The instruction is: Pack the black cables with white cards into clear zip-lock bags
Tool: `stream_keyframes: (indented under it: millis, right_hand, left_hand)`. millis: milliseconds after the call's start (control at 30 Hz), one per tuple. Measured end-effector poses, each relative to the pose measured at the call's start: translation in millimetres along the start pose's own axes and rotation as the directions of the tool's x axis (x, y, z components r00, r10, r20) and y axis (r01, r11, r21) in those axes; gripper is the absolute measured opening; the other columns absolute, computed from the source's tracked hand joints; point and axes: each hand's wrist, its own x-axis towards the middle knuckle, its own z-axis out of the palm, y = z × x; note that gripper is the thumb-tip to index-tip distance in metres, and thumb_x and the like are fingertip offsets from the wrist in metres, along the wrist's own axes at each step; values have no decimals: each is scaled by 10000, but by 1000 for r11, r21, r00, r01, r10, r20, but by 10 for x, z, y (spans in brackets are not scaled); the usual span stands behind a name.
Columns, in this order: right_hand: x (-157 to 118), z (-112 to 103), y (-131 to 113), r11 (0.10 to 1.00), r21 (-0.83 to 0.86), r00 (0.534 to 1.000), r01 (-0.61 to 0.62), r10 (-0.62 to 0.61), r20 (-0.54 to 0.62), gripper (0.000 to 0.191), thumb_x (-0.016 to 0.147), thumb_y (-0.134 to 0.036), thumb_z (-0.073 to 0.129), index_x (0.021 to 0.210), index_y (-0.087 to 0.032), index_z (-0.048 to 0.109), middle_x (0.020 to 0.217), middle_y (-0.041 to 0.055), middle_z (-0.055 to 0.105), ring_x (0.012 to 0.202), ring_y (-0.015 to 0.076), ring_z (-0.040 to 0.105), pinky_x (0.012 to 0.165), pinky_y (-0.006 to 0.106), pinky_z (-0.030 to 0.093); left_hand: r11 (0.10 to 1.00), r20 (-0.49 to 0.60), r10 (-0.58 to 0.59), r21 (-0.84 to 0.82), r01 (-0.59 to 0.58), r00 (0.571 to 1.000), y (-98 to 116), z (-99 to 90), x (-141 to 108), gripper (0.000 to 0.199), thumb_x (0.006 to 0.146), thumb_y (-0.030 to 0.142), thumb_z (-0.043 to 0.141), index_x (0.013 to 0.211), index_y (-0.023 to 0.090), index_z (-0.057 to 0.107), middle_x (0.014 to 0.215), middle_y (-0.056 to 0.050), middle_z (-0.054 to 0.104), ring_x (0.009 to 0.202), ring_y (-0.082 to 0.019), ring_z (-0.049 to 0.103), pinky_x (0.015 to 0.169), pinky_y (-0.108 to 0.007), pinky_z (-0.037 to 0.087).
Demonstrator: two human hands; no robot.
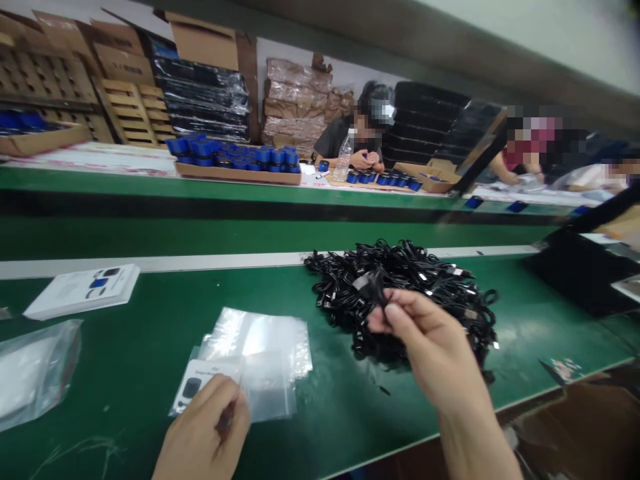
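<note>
My right hand [425, 333] pinches a bundled black cable [374, 288] in front of a big tangled pile of black cables [340, 293]. Lower left, my left hand [210, 427] has its fingers curled at the edge of a clear bag with a printed card [193, 380] in or under it. Whether those fingers grip the card or the bag is hidden by the hand. Clear plastic bags [265, 340] lie overlapping just beyond the left hand, on the green table [300, 447].
A stack of printed leaflets [83, 290] and a filled plastic bag [35, 373] lie at the left. Behind, a raised shelf carries a carton of blue items [237, 173] and a bottle [344, 157]. A black box [585, 273] stands right. Several people work beyond.
</note>
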Motion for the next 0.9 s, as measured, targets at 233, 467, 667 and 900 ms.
stream_keyframes:
  millis: [233, 467, 667, 900]
  right_hand:
    - [-697, 957, 164, 947, 301, 928, -114, -7, 373, 46, 753, -177, 691, 739, -219, 680, 804, 10, 659, 799, 171, 630, 754, 292, 494]
    - [-937, 1259, 141, 978, -9, 894, 210, -188, 407, 159, 757, -87, 632, 718, -212, 723, 786, 42, 642, 768, 184, 596, 700, 296, 466]
    - [-908, 1328, 177, 953, 171, 815, -250, 112, 569, 145, 720, -215, 721, 661, -180, 593, 584, -42, 585, 539, 107, 526, 527, 210, 390]
    - [-835, 1305, 244, 834, 254, 708, -491, 211, 674, 438, 605, -298, 819, 954, -198, 574, 640, -66, 556, 480, 83, 478, 464, 193, 419]
  left_hand:
    - [817, 162, -364, -418, 398, 917, -13, -35, -66, 338, 920, 465, 371, 690, 241, 477, 567, 50, 581, 532, -135, 616, 546, -214, 514]
    - [712, 51, -448, -583, 391, 893, -45, -13, -96, 361, 906, 514, 385, 698, 233, 473, 584, 61, 461, 528, -125, 513, 487, -199, 466]
    - [753, -4, -444, -544, 371, 896, 0, 25, -111, 343, 935, 457, 349, 687, 238, 442, 596, 68, 425, 561, -125, 502, 522, -202, 418]
    - [816, -8, -381, -472, 333, 924, 100, 30, -127, 336, 947, 400, 356, 668, 232, 437, 549, 75, 424, 513, -116, 466, 513, -206, 366]
